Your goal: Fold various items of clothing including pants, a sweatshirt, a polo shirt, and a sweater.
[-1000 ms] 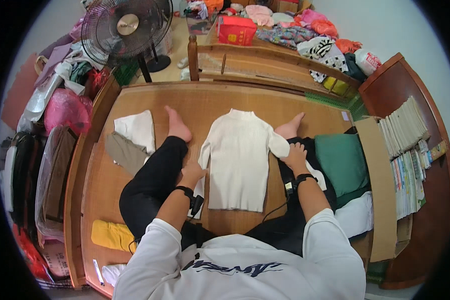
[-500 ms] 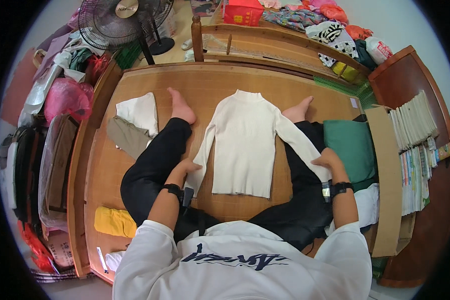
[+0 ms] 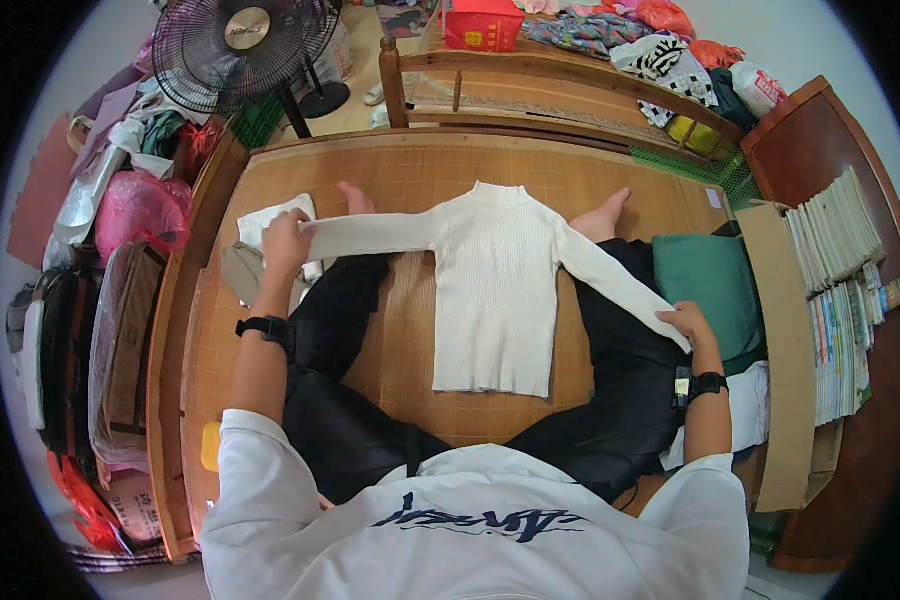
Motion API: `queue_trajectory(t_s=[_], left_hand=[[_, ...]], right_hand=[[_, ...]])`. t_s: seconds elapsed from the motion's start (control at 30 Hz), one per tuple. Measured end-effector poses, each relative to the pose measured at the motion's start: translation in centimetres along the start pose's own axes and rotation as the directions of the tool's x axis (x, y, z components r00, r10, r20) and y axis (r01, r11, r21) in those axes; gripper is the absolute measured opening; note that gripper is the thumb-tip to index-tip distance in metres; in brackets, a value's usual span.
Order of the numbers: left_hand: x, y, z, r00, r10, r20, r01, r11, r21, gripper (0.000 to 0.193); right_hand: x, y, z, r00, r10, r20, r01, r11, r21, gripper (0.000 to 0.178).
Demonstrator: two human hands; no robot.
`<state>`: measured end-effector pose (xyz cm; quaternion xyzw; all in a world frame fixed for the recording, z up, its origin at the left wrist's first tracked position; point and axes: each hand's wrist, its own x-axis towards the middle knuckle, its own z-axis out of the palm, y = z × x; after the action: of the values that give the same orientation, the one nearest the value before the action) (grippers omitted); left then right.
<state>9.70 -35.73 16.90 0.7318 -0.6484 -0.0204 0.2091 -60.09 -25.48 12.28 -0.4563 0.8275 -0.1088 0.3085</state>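
Observation:
A cream ribbed sweater (image 3: 495,290) with a high collar lies spread flat between my legs, collar pointing away from me. My left hand (image 3: 288,243) grips the cuff of its left-hand sleeve, which is stretched straight out sideways over my leg. The other sleeve slants down to the right across my thigh, and my right hand (image 3: 686,322) holds it near the cuff. Behind my left hand are a folded white garment (image 3: 270,218) and an olive-grey garment (image 3: 240,272), both partly hidden by my hand and forearm.
I sit on a wooden bed with a woven mat (image 3: 390,400). To the right lie a folded green cloth (image 3: 705,300) and a white one (image 3: 745,410), beside a cardboard box (image 3: 775,350) and stacked books (image 3: 835,230). A fan (image 3: 245,45) stands beyond the far left corner.
My left hand has swung outward and away from me, drawing the left-hand sleeve from hanging down to sideways. My right hand has shifted slightly right with the other sleeve.

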Motion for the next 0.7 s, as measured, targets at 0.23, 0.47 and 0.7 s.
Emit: queue_trajectory(t_s=[0.23, 0.47, 0.7], left_hand=[[-1.1, -6.4, 4.6, 0.951, -0.308, 0.042, 0.272, 0.891, 0.363, 0.051], [-7.1, 4.1, 7.9, 0.896, 0.1, 0.434, -0.124, 0.992, 0.027, 0.046], [-16.0, 13.5, 16.6, 0.436, 0.369, 0.821, -0.286, 0.922, -0.262, 0.029]], right_hand=[[0.2, 1.2, -0.8, 0.998, 0.052, 0.026, -0.054, 0.997, 0.058, 0.051], [0.5, 0.7, -8.2, 0.879, -0.154, -0.451, -0.089, 0.877, -0.472, 0.044], [-3.5, -11.6, 3.1, 0.844, -0.508, -0.17, 0.5, 0.861, -0.09, 0.028]])
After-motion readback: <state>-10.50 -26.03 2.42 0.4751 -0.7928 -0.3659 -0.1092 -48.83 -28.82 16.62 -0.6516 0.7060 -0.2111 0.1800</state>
